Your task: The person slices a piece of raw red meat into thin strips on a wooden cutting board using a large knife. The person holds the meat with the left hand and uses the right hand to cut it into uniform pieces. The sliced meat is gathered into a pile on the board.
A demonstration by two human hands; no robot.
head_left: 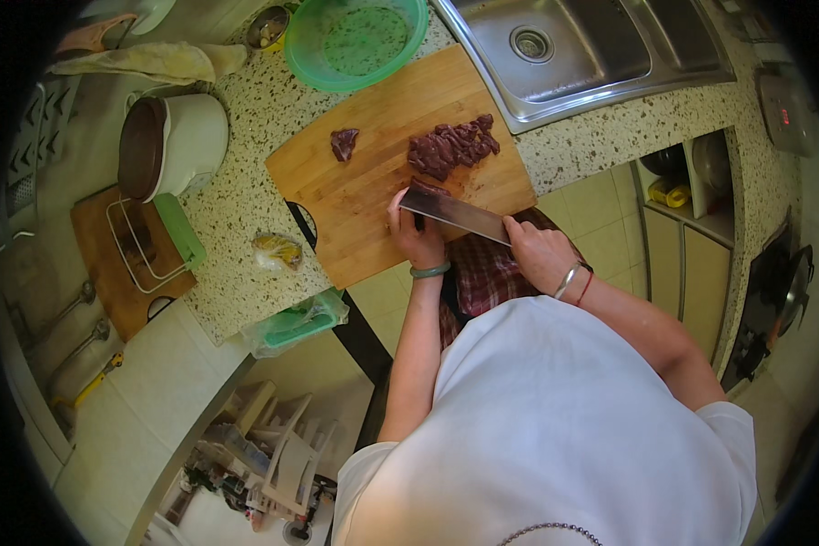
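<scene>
My right hand is closed round the handle of a cleaver. Its broad blade points left over the near part of a wooden cutting board. My left hand is curled at the blade's far end, holding down dark red raw meat, which looks like liver; the fingers and blade hide most of this piece. A strip of the meat shows just beyond the blade. Farther back lies a heap of cut liver pieces. One separate liver piece rests to the left on the board.
Behind the board are a green plastic basin and a steel sink. On the speckled counter to the left sit a white pot, a small plastic-wrapped yellow item and another wooden board. A green bin hangs below the counter edge.
</scene>
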